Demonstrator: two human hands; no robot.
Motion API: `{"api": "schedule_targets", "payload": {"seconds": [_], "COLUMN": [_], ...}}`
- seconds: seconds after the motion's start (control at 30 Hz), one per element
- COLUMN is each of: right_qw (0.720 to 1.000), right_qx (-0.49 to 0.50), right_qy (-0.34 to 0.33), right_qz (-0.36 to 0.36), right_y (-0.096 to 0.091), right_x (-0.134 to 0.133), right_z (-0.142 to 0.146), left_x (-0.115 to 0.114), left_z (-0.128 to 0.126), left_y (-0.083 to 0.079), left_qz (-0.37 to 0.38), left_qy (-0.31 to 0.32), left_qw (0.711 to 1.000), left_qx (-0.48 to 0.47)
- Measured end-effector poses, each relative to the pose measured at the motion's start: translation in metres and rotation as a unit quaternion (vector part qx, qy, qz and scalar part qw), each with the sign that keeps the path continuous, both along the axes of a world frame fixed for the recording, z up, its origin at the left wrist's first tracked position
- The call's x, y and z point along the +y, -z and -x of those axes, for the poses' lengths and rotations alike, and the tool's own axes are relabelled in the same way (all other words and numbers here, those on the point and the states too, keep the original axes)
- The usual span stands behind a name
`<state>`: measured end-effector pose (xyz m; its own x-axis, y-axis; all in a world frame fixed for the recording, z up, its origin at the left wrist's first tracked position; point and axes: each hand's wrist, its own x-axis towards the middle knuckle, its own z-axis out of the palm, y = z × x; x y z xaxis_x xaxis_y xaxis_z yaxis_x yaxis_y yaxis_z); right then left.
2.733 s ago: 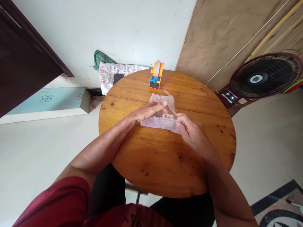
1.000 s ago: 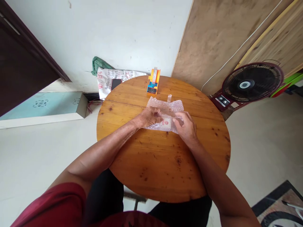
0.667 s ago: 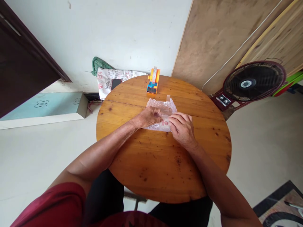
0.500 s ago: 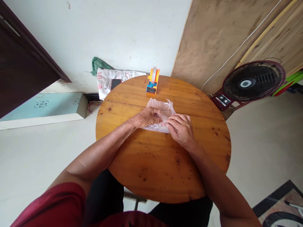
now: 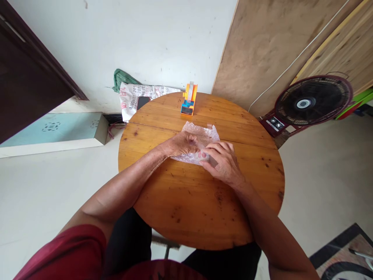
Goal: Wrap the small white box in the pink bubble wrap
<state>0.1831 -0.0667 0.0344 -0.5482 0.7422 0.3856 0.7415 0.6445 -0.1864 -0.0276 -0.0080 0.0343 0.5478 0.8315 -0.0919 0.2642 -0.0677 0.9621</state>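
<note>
A sheet of clear bubble wrap (image 5: pixel 201 134) lies on the round wooden table (image 5: pixel 201 194), folded round a small white packet with red print (image 5: pixel 202 155). My left hand (image 5: pixel 180 144) is closed on the wrap's left side, fingers curled over it. My right hand (image 5: pixel 223 161) presses on the right side, fingers bent and pinching the wrap over the packet. A short strip of tape sticks up at the wrap's far edge.
An orange and blue tape dispenser (image 5: pixel 189 104) stands at the table's far edge. A printed sack (image 5: pixel 136 97) with a dark phone on it lies on the floor behind. A floor fan (image 5: pixel 311 103) stands to the right, a rug corner (image 5: pixel 346 252) at lower right.
The right side of the bubble wrap has been folded inward over the packet. My right hand slid left with it; my left hand stayed closed on the left side.
</note>
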Motion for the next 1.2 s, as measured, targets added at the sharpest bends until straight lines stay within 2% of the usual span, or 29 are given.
{"api": "schedule_targets", "payload": {"seconds": [0.1, 0.23, 0.37, 0.5, 0.63, 0.7, 0.83, 0.9, 1.2], "right_qw": [1.0, 1.0, 1.0, 1.0, 0.999, 0.999, 0.999, 0.999, 0.999], "right_qx": [0.009, 0.013, 0.014, 0.017, 0.015, 0.018, 0.02, 0.016, 0.008], "right_qy": [0.004, 0.006, 0.005, 0.008, 0.01, 0.006, 0.002, 0.003, 0.004], "right_qz": [-0.007, -0.017, -0.018, -0.024, -0.029, -0.034, -0.041, -0.042, -0.032], "right_y": [0.001, 0.003, 0.005, 0.007, 0.009, 0.01, 0.01, 0.01, 0.012], "right_x": [0.0, 0.0, 0.0, 0.001, 0.001, 0.001, 0.001, 0.001, 0.001], "right_z": [0.0, 0.001, 0.0, -0.001, -0.001, -0.001, 0.0, 0.0, 0.0], "left_x": [0.002, 0.008, 0.014, 0.012, -0.002, -0.011, -0.025, -0.027, -0.016], "left_z": [0.004, 0.011, 0.012, 0.016, 0.032, 0.04, 0.044, 0.038, 0.003], "left_y": [-0.001, 0.006, 0.01, 0.002, -0.006, -0.007, -0.007, -0.007, -0.006], "left_qz": [-0.012, -0.033, -0.008, -0.045, -0.081, -0.045, 0.091, 0.109, 0.156], "left_qy": [-0.006, -0.011, -0.036, -0.068, -0.144, -0.163, -0.196, -0.212, -0.164], "left_qw": [0.999, 0.995, 0.997, 0.989, 0.965, 0.966, 0.96, 0.952, 0.946], "left_qx": [0.044, 0.09, 0.074, 0.126, 0.201, 0.197, 0.177, 0.192, 0.231]}}
